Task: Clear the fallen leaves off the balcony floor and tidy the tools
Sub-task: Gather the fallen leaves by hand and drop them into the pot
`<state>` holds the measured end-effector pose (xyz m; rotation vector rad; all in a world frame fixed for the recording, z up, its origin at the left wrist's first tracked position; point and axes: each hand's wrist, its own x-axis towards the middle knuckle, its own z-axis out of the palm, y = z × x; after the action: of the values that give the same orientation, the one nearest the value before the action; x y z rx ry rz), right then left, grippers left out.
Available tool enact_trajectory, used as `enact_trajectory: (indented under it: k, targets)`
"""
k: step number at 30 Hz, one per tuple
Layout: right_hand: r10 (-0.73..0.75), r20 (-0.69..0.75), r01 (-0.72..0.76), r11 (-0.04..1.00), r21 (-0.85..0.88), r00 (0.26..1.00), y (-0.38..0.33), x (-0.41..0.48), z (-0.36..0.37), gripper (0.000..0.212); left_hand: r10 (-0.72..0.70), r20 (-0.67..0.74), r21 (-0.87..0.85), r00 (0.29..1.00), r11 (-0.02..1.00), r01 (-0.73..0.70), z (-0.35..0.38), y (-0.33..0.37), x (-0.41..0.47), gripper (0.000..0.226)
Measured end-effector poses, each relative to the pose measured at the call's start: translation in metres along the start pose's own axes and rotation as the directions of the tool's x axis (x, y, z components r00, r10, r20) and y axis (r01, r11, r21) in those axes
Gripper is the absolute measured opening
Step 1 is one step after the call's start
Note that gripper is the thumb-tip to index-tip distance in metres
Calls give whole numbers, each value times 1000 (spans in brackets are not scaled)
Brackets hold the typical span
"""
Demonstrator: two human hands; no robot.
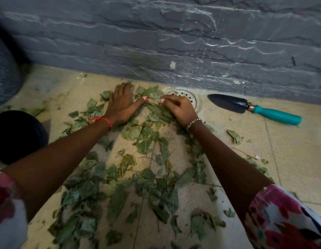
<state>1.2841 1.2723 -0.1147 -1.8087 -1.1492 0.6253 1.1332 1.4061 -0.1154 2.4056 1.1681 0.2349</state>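
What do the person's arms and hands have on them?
Left hand: red thread bracelet at the wrist. Right hand: silver chain bracelet. Pale pink nail polish. Short floral sleeves, pink, red and white; forearms bare.

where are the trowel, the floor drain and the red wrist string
trowel [254, 108]: head view, where blade meets teal handle
floor drain [187, 96]: head view, bare perforated cover
red wrist string [105, 120]: head view, strand across left wrist
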Motion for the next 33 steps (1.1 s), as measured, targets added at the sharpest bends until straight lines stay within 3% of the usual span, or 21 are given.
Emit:
enact_trajectory:
  k: [2,3,6,8,11,13,15,18,21,24,28,33]
  targets:
    - [-24,-110,41,987,154,994,-3,1,4,29,-31,14,-73,999,997,32,-1,-6,6,81]
    - [-25,-117,39,992,121,993,-5,2,7,30,-43,22,-127,999,991,46,-1,-8,9,84]
    - [27,54,-19,989,-148,998,-8,12,16,51,-25,44,-183,999,983,32,0,-11,9,71]
    - [34,153,-2,979,-206,988,-12,14,20,52,56,60,-269,997,962,-37,1,-11,5,55]
    - [-68,5,68,998,3,998,-15,4,24,35,116,-75,-551,990,823,-138,0,-5,-4,30]
    - [-124,-102,126,992,9,987,-15,0,26,39,51,-197,-634,979,755,-167,1,-5,-2,24]
    - [-114,-125,111,993,-35,986,-14,4,27,40,15,-191,-641,982,755,-136,0,-4,5,26]
    - [-93,-51,85,987,-136,994,-9,11,31,54,13,-54,-526,998,850,-40,1,-4,18,37]
    - [-119,-10,114,970,-215,993,-4,13,35,60,55,-23,-326,998,943,-60,2,-3,30,44]
    - [-120,-41,109,973,-206,992,-3,13,35,60,120,-1,-193,993,974,-118,3,-4,37,47]
    - [-100,31,105,957,-272,994,-1,17,37,68,255,59,-224,965,945,-236,8,2,30,39]
    - [-68,170,132,908,-397,983,0,18,37,55,275,-45,-364,960,891,-272,12,2,19,27]
